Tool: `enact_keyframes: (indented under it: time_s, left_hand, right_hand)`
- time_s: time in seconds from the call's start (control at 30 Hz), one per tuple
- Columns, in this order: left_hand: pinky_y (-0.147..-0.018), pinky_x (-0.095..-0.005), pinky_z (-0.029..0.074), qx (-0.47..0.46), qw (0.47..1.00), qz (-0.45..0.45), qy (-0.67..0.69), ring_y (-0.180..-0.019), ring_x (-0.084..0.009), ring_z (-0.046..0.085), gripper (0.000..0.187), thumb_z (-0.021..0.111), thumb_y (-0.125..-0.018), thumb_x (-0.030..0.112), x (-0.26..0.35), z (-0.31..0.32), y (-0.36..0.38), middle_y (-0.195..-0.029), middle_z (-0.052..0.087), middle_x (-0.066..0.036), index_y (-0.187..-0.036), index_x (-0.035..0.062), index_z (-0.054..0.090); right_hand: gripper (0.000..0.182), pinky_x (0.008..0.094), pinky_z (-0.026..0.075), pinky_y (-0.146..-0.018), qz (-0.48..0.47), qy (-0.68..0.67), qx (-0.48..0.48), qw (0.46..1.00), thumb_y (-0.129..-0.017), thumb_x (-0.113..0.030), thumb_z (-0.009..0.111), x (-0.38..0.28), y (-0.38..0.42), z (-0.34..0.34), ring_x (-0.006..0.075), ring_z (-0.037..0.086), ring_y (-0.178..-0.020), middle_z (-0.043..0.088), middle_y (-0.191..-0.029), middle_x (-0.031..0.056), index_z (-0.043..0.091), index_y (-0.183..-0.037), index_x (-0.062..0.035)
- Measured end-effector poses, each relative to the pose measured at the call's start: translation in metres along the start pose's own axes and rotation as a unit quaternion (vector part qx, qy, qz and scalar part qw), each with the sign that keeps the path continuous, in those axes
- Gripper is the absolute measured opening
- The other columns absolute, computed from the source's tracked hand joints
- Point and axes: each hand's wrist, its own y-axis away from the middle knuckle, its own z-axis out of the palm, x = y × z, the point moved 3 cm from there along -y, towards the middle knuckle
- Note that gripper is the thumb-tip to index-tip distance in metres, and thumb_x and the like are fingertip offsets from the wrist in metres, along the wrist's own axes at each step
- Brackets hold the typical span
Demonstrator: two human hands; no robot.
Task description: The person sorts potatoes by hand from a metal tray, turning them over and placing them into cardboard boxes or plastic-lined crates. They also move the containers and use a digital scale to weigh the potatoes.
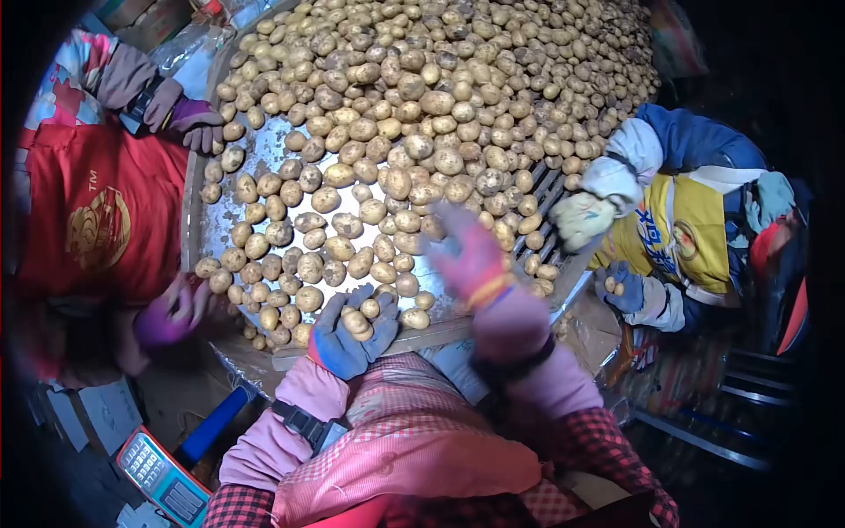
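My left hand point(333, 341), in a grey-blue glove, is cupped palm up at the near edge of the metal sorting table point(339, 278). A few small potatoes point(356, 324) rest in its palm, with the fingers curled around them. My right hand point(466, 255), in a pinkish glove with an orange and yellow cuff, is over the potatoes right of the middle. Motion smears its fingers, so I cannot tell whether it holds anything. Loose potatoes point(310, 267) lie around both hands on the bare metal.
A large potato heap point(493, 62) covers the far side. Slats point(547, 189) show at the right. One gloved co-worker in a red apron point(106, 211) is at the left, another in a yellow apron point(669, 224) at the right. A keypad device point(163, 475) sits low at the left.
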Motion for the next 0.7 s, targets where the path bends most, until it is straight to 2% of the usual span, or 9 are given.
enact_keyframes:
  time_s: [0.1, 0.17, 0.23, 0.27, 0.4, 0.5, 0.57, 0.63, 0.7]
  left_hand:
    - [-0.089, -0.0405, 0.049, -0.022, 0.79, 0.34, -0.51, -0.116, -0.027, 0.058, 0.036, 0.038, -0.101, 0.024, 0.017, 0.013, 0.006, -0.131, 0.054, -0.013, -0.135, 0.0151, 0.044]
    - [-0.088, -0.0395, 0.049, -0.061, 0.654, 0.27, -0.704, -0.12, -0.0271, 0.053, 0.04, 0.036, -0.102, 0.031, 0.015, 0.019, 0.019, -0.135, 0.05, -0.015, -0.135, 0.01, 0.044]
    - [-0.091, -0.0414, 0.049, -0.096, 0.718, 0.229, -0.65, -0.123, -0.0284, 0.048, 0.047, 0.034, -0.101, 0.035, 0.024, 0.02, 0.026, -0.138, 0.045, -0.019, -0.136, 0.0047, 0.042]
    - [-0.089, -0.039, 0.049, -0.088, 0.683, 0.259, -0.678, -0.124, -0.0285, 0.049, 0.048, 0.038, -0.1, 0.035, 0.029, 0.022, 0.029, -0.141, 0.044, -0.018, -0.138, 0.007, 0.042]
    - [-0.094, -0.0394, 0.049, -0.063, 0.634, 0.311, -0.705, -0.122, -0.0288, 0.051, 0.046, 0.046, -0.097, 0.034, 0.036, 0.023, 0.045, -0.142, 0.044, -0.017, -0.135, 0.0091, 0.049]
    - [-0.091, -0.0385, 0.051, -0.061, 0.618, 0.33, -0.711, -0.117, -0.0283, 0.054, 0.042, 0.049, -0.095, 0.031, 0.039, 0.023, 0.054, -0.137, 0.048, -0.018, -0.131, 0.0092, 0.053]
    - [-0.083, -0.0353, 0.054, -0.075, 0.733, 0.258, -0.625, -0.11, -0.0277, 0.056, 0.04, 0.052, -0.094, 0.029, 0.055, 0.027, 0.063, -0.13, 0.05, -0.019, -0.128, 0.0084, 0.054]
    - [-0.077, -0.0334, 0.054, -0.071, 0.696, 0.299, -0.649, -0.105, -0.0261, 0.054, 0.042, 0.046, -0.094, 0.022, 0.052, 0.023, 0.064, -0.132, 0.045, -0.02, -0.13, 0.0014, 0.046]
    - [-0.078, -0.0339, 0.054, -0.068, 0.707, 0.249, -0.658, -0.105, -0.027, 0.053, 0.041, 0.048, -0.093, 0.02, 0.046, 0.02, 0.057, -0.132, 0.045, -0.021, -0.13, 0.002, 0.047]
  right_hand:
    - [0.066, 0.0417, 0.046, -0.096, -0.039, 0.297, 0.141, 0.944, -0.079, -0.049, 0.068, 0.05, -0.08, -0.018, 0.0354, 0.059, -0.108, 0.06, -0.119, 0.0195, 0.05, -0.134, -0.0169]
    - [0.061, 0.0416, 0.046, -0.096, 0.034, 0.301, 0.101, 0.948, -0.079, -0.045, 0.067, 0.023, -0.096, 0.001, 0.034, 0.058, -0.11, 0.059, -0.122, 0.0186, 0.054, -0.13, -0.0147]
    - [0.055, 0.0455, 0.051, -0.087, 0.13, 0.107, -0.036, 0.985, -0.077, -0.041, 0.067, -0.003, -0.105, 0.028, 0.0323, 0.063, -0.101, 0.061, -0.116, 0.016, 0.058, -0.125, -0.0148]
    - [0.054, 0.0489, 0.053, -0.077, 0.155, 0.291, -0.159, 0.931, -0.078, -0.039, 0.067, -0.008, -0.108, 0.067, 0.0313, 0.065, -0.087, 0.063, -0.105, 0.0143, 0.056, -0.126, -0.0191]
    - [0.064, 0.0474, 0.033, -0.103, -0.168, 0.335, -0.084, 0.923, -0.08, -0.039, 0.064, -0.041, 0.004, 0.115, 0.0318, 0.043, -0.123, 0.045, -0.135, 0.014, 0.045, -0.139, -0.0217]
    - [0.063, 0.0442, 0.04, -0.1, -0.187, 0.173, -0.111, 0.961, -0.077, -0.023, 0.068, -0.024, 0.043, 0.081, 0.0329, 0.049, -0.117, 0.047, -0.133, 0.0165, 0.048, -0.136, -0.018]
    - [0.056, 0.0417, 0.043, -0.097, -0.12, 0.099, -0.123, 0.98, -0.077, -0.018, 0.068, -0.008, 0.053, 0.043, 0.0323, 0.052, -0.113, 0.051, -0.128, 0.0163, 0.053, -0.13, -0.0132]
    - [0.044, 0.0386, 0.044, -0.095, 0.05, 0.327, -0.2, 0.922, -0.08, -0.022, 0.066, 0.043, 0.021, 0.019, 0.0318, 0.053, -0.113, 0.054, -0.125, 0.0143, 0.058, -0.122, -0.0089]
    - [0.04, 0.0424, 0.039, -0.102, -0.071, 0.312, 0.041, 0.946, -0.082, -0.033, 0.065, 0.061, -0.026, -0.017, 0.0333, 0.048, -0.122, 0.052, -0.128, 0.013, 0.062, -0.112, -0.0075]
